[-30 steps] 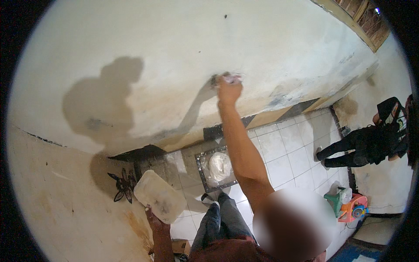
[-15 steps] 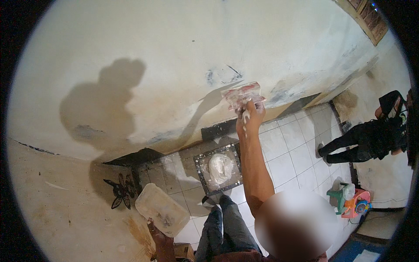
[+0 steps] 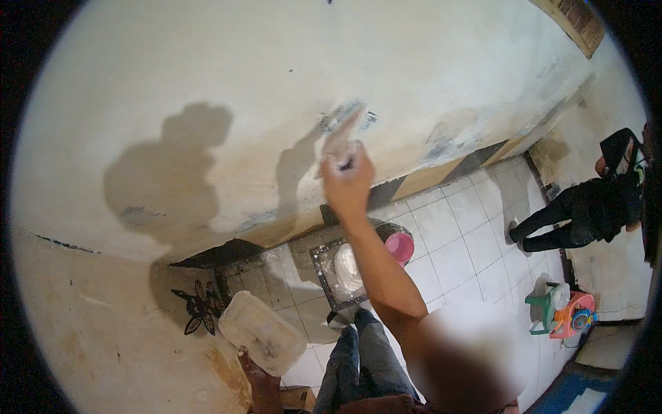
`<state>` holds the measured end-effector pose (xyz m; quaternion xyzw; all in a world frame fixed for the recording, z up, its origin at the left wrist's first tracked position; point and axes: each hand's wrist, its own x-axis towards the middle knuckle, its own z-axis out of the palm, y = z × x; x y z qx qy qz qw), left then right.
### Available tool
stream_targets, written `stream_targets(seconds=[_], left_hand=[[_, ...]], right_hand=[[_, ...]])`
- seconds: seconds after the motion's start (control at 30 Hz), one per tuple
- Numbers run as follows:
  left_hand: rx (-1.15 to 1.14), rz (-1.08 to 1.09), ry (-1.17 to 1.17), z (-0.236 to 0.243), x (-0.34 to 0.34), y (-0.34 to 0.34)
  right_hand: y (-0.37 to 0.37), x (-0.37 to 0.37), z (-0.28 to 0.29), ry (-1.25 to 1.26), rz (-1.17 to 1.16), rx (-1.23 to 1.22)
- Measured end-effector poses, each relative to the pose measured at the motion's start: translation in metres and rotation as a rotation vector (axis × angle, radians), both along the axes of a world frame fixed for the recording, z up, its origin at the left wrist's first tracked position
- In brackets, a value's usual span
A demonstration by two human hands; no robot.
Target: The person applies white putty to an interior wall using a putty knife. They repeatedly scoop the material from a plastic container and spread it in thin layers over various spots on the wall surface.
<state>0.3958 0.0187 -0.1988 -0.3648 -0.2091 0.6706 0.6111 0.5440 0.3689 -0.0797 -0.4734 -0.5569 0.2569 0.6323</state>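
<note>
As I watch the spreader (image 3: 339, 140): it looks thin, flat and pale pinkish, blurred.
Wall (image 3: 227, 55): cream, stained, scuffed dark by the spreader's top edge; I cannot tell whether they touch.
Tub (image 3: 265, 330): whitish, rectangular, round-cornered, grey smears inside.
Right grip (image 3: 350, 176): closed on the spreader's lower part, the rest reaching up beyond.
Left grip (image 3: 259, 372): clasping the tub's rim.

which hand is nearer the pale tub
Left: the left hand holds the tub by its edge; the right hand is farther away, up by the wall with a flat tool.
</note>
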Motion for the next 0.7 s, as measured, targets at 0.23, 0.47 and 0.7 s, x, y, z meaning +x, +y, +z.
stream_targets(seconds=[0.23,0.47,0.7], left_hand=[[-0.527,-0.135,1.192,-0.045,-0.002,-0.029],[-0.586,-0.160,0.234,0.032,0.012,0.022],[-0.316,0.054,0.429,-0.035,0.002,-0.003]], right_hand=[[0.066,0.064,-0.061,0.316,-0.099,0.037],[0.063,-0.027,-0.025,-0.439,-0.017,0.098],[0.023,0.032,-0.030,-0.494,-0.135,0.391]])
